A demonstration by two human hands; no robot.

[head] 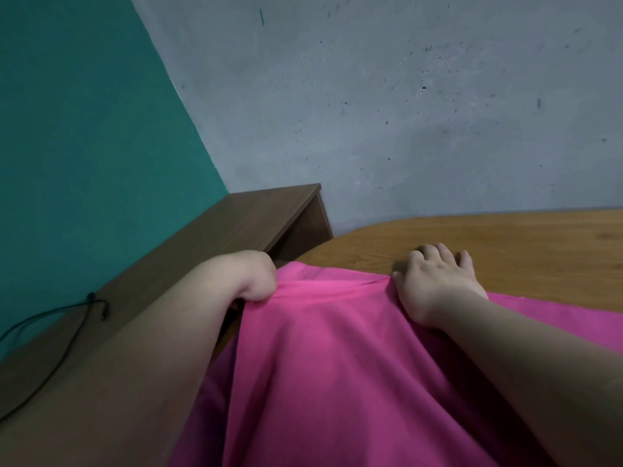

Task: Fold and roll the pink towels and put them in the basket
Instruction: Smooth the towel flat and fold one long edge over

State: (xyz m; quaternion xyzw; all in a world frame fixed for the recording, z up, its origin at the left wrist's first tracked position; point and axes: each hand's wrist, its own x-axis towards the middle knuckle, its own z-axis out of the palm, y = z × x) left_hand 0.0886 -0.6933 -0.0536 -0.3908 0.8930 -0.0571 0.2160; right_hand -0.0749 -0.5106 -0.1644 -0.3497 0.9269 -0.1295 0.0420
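A pink towel (323, 358) lies spread over the near part of the wooden table (505, 241) and fills the lower middle of the view. My left hand (249, 278) is bent down at the wrist at the towel's far left corner, its fingers hidden behind the cloth edge it grips. My right hand (435, 281) lies at the towel's far right edge with fingers spread onto the bare table, the thumb against the pink cloth. No basket is in view.
A darker brown shelf (215, 237) runs along the green wall (84, 129) on the left, with a black cable (67, 315) lying on it. A grey concrete wall (404, 112) stands behind the table. Bare tabletop stretches to the right of my right hand.
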